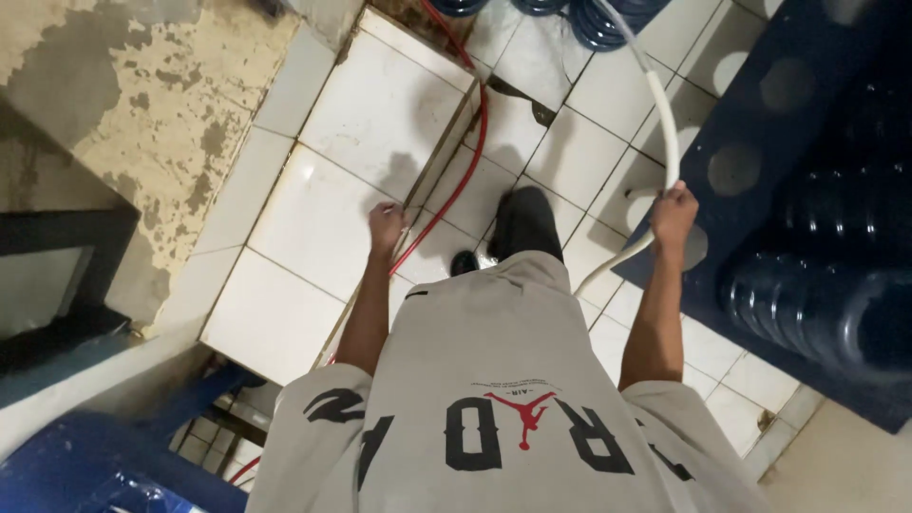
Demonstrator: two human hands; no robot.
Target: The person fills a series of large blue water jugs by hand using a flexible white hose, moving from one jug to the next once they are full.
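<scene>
While the person stood on the white tiled floor [313,218], the right hand [673,214] was closed round a white hose [668,133] that curved up and away over the tiles and looped back down past the wrist towards the legs. The left hand [386,226] hung curled into a loose fist with nothing in it, just above a thin red hose [472,157] that ran along a raised tile step [446,161]. To the right, a dark blue rack [760,123] with round holes pressed close against the right hand, with ribbed blue water jugs [826,294] lying inside it, so room on that side was tight. Open tiles lay ahead and to the left, up to a peeling, stained wall [123,104]. More blue jugs [598,19] stood at the far edge of the floor. A blue plastic object [85,465] sat low at the near left corner. The pale shirt [494,408] carried dark lettering and a small red figure.
</scene>
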